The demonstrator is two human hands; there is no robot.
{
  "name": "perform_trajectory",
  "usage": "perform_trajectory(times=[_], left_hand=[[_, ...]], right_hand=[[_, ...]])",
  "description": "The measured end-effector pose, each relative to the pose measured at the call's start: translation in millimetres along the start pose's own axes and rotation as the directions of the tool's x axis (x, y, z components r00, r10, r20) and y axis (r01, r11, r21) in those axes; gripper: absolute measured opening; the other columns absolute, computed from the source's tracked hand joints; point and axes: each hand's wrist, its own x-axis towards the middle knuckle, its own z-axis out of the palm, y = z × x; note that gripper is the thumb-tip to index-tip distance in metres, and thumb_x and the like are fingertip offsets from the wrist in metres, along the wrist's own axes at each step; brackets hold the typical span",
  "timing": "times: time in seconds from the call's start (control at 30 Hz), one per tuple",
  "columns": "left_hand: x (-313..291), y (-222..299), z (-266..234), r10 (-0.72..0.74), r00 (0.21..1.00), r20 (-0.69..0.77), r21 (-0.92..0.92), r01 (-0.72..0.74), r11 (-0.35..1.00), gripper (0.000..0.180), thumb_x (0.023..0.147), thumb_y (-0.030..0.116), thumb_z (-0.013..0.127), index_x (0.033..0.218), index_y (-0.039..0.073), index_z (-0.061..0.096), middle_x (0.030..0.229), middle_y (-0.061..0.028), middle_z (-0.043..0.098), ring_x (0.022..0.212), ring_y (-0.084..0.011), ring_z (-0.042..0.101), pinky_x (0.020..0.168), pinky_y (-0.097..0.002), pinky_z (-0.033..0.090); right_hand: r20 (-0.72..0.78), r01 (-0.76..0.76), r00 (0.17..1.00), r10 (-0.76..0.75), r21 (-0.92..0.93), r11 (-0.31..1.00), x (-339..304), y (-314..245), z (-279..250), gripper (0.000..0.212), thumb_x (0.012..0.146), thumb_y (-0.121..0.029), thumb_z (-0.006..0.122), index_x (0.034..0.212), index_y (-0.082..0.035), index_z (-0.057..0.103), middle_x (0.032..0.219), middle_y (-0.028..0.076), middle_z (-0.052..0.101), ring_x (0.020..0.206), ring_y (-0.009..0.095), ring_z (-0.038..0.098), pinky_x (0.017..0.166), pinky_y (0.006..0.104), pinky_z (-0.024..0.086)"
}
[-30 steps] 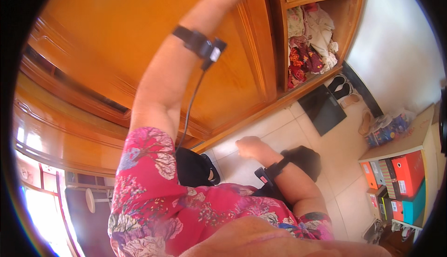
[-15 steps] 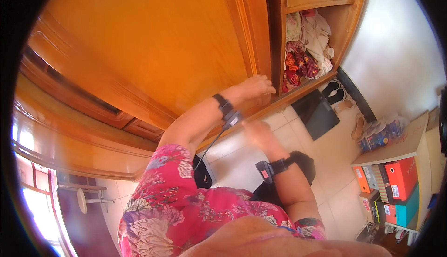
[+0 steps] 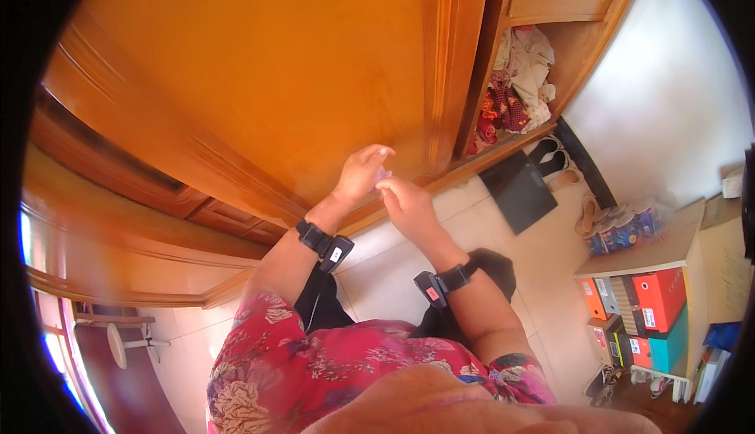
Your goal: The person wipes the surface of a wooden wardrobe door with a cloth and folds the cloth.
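Note:
In front of the tall orange-brown wooden cupboard door [image 3: 314, 64], my two hands are close together. A small pale purple thing [image 3: 383, 174] shows between them, too small to name. My left hand [image 3: 362, 173] is partly curled around its far side, with one fingertip sticking out. Thumb and fingers of my right hand [image 3: 409, 207] are pinched together at its near side. Each wrist wears a black strap with a small box, the left box [image 3: 336, 253] and the right box [image 3: 431, 288].
An open cupboard compartment [image 3: 570, 68] to the right holds crumpled clothes [image 3: 523, 80]. On the tiled floor lie a dark flat panel [image 3: 519, 192] and several shoes [image 3: 549, 155]. A shelf unit [image 3: 653, 265] with shoe boxes stands at right; a stool [image 3: 116, 345] at lower left.
My left hand has drawn back from the cupboard's lower edge, leftward and nearer. My right hand has moved up and left to meet it. The view has shifted slightly.

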Motion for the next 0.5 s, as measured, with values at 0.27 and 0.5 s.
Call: perform_trajectory(times=[0.27, 0.5], left_hand=[[-8.5, -83.0, -12.4, -0.263, 0.941, 0.211, -0.123, 0.293, 0.948, 0.024, 0.1, 0.024, 0.053, 0.095, 0.002, 0.062, 0.05, -0.0019, 0.044, 0.045, -0.0128, 0.048, 0.042, -0.0283, 0.036], [-17.8, -59.1, 2.6, -0.254, 0.921, 0.295, -0.082, 0.289, 0.954, 0.024, 0.099, 0.023, 0.056, 0.1, 0.001, 0.063, 0.056, -0.0032, 0.05, 0.046, -0.0149, 0.052, 0.045, -0.029, 0.041]], right_hand=[[-0.263, 0.086, 0.96, -0.101, -0.069, 0.994, 43.5, -15.4, -42.3, 0.054, 0.085, 0.008, 0.058, 0.138, -0.001, 0.048, 0.134, 0.015, 0.052, 0.118, 0.024, 0.055, 0.098, 0.0339, 0.045], [-0.252, 0.243, 0.84, -0.481, -0.616, 0.749, 161.4, -52.7, -102.4, 0.075, 0.085, 0.005, 0.061, 0.152, 0.0, 0.026, 0.153, 0.023, 0.03, 0.141, 0.04, 0.03, 0.117, 0.046, 0.025]])
